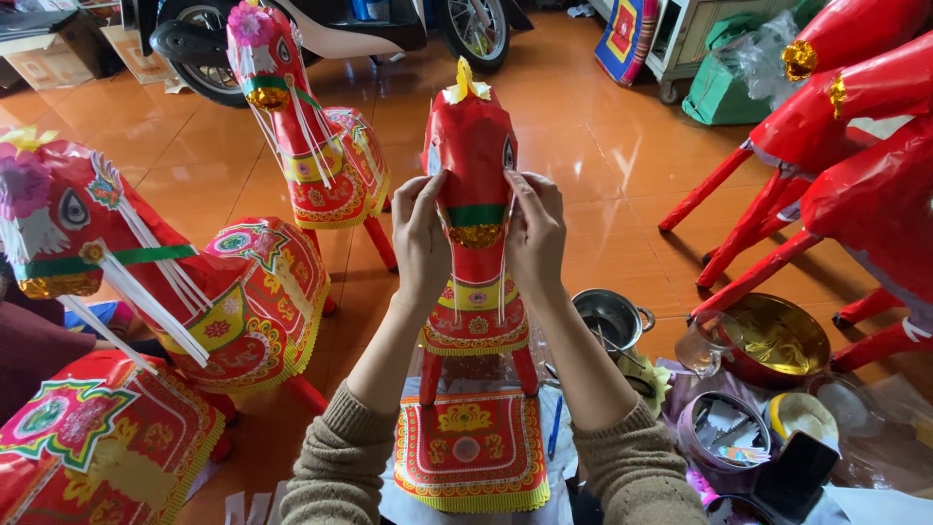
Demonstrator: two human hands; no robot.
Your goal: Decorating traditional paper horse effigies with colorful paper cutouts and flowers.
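both hands (476,238) grip paper horse (473,156) | steel pot (610,318): contents unclear

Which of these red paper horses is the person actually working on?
The middle horse, facing away with a yellow crest. Both the left hand and right hand touch its head; the others stand untouched.

This looks like a home workshop where paper horses are made. Red paper horses (282,126) stand all over the orange tile floor (603,146), from 9 o'clock round to 3 o'clock. Pots (614,316) and tins of bits (724,428) sit at 4 o'clock. A motorbike (321,34) is parked indoors at 12 o'clock.
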